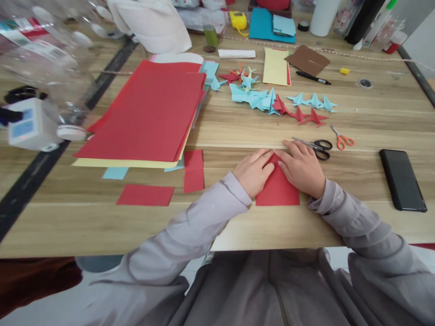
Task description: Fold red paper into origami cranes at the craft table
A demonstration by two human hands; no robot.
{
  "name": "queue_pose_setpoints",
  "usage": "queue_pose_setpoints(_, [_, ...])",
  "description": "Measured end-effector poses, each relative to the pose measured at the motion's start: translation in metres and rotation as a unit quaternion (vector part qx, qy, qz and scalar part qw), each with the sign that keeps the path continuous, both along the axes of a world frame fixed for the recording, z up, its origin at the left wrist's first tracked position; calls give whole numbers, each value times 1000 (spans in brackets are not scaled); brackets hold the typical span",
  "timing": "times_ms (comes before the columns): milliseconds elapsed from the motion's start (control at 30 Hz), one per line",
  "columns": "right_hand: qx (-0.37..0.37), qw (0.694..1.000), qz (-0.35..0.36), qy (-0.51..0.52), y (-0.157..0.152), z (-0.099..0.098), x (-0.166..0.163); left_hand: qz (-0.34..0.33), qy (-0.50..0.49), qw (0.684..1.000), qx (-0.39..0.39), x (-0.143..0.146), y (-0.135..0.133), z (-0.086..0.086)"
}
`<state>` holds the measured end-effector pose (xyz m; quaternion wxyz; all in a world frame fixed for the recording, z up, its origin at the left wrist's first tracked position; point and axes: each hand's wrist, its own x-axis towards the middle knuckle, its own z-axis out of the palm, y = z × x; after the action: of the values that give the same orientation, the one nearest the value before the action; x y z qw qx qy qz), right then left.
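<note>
A piece of red paper lies on the table in front of me, its upper part narrowing to a point under my fingertips. My left hand presses on its upper left edge, fingers bent together near the tip. On the upper right edge my right hand pinches the paper near the same tip, thumb towards the middle. The hands cover both slanting edges, so the fold there is partly hidden. Black-handled scissors lie right behind my right hand. Small orange-handled scissors are just beyond them.
Red paper sheets are stacked at left, with red rectangles in front. Folded blue paper shapes and red ones lie behind. A phone is at right, a pen and tape measure farther back. Plastic bottles crowd the left.
</note>
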<state>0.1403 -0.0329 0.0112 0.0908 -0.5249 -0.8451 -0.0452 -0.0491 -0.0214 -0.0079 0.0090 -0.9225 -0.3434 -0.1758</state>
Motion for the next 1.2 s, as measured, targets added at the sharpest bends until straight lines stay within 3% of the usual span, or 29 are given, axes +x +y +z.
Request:
queue_pose_setpoints(367, [-6, 1000, -5, -6, -2, 3, -3, -1, 23, 1000, -19, -5, -4, 8])
queue_pose_setpoints(733, [-11, 1000, -6, 18, -1, -2, -3, -5, 3, 1000, 9, -37, -28, 8])
queue_pose_setpoints(900, [-10, 1000, -4, 18, -2, -2, -3, -4, 0, 999, -36, -37, -22, 23])
queue_pose_setpoints(967, [-12, 1000, -4, 20, -2, -2, -4, 35, 20, 996, -84, -27, -13, 34])
queue_pose_setpoints(1067, [-18, 1000, -4, 21, -2, -2, -3, 154, 60, 978, -124, -3, 0, 46])
queue_pose_setpoints(1200, [-23, 999, -2, 23, -2, -1, -3, 242, 67, 944, -214, 22, 12, 46])
